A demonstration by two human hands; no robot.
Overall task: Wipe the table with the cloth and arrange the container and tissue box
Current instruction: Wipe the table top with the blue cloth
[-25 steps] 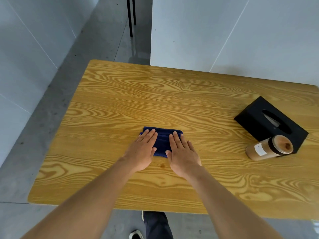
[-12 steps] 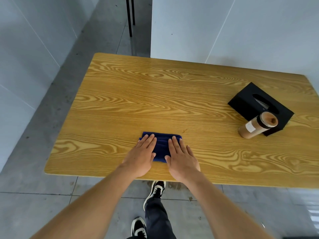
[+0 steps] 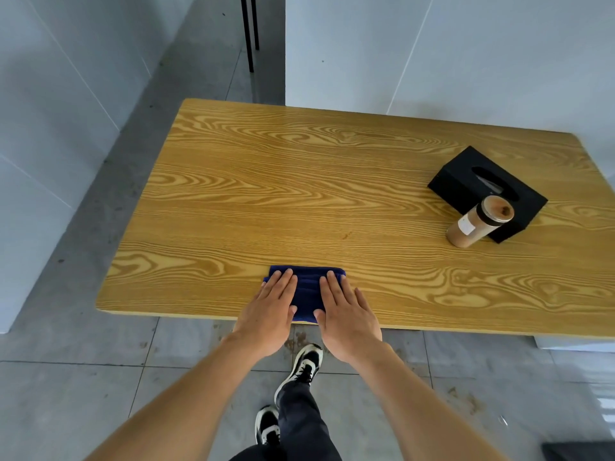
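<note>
A folded dark blue cloth (image 3: 307, 289) lies at the near edge of the wooden table (image 3: 299, 194). My left hand (image 3: 269, 314) and my right hand (image 3: 344, 314) press flat on it side by side, fingers straight and pointing away from me. The heels of both palms hang past the table edge. At the right side of the table stands a black tissue box (image 3: 487, 197), turned at an angle. A brown cylindrical container (image 3: 479, 221) with a wooden lid and a white label stands against the box's near side.
White walls close the far side and the left. A black metal leg (image 3: 249, 31) stands on the grey tiled floor beyond the table. My legs and black-and-white shoes (image 3: 304, 364) are below the near table edge.
Both hands have drawn the cloth toward me, from the middle of the table to its near edge. The view has pulled back; the box and container have not moved.
</note>
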